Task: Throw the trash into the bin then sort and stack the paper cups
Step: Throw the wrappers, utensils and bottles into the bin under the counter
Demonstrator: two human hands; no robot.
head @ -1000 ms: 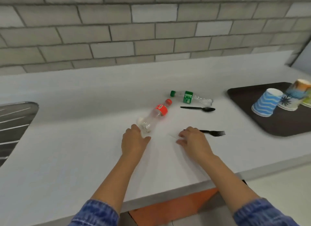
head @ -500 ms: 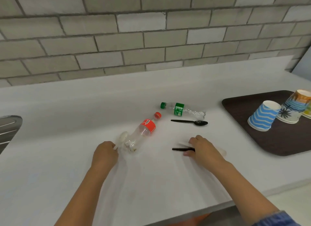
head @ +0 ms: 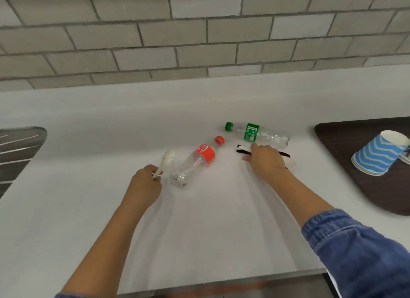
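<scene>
Trash on the white counter (head: 199, 231): a white plastic spoon (head: 167, 157) is pinched by its handle in the left hand (head: 145, 184), bowl end sticking up and away past the fingers, just left of a crushed clear bottle w/ red label (head: 200, 157) lying on its side. The right hand (head: 266, 161) is clenched over black cutlery (head: 243, 150) – handle ends poke out left of the knuckles, the other ends out to the right – the pieces low at the counter; can't tell if they are lifted off it. Just beyond that hand lies a second crushed bottle w/ green label (head: 251, 132), cap to the left. Far right, a dark tray (head: 337, 146) carries a blue zigzag paper cup (head: 375, 156), mouth down and tilted. Far left – the ribbed edge of a metal drainboard (head: 20, 146). Grey brick wall (head: 199, 42) behind
</scene>
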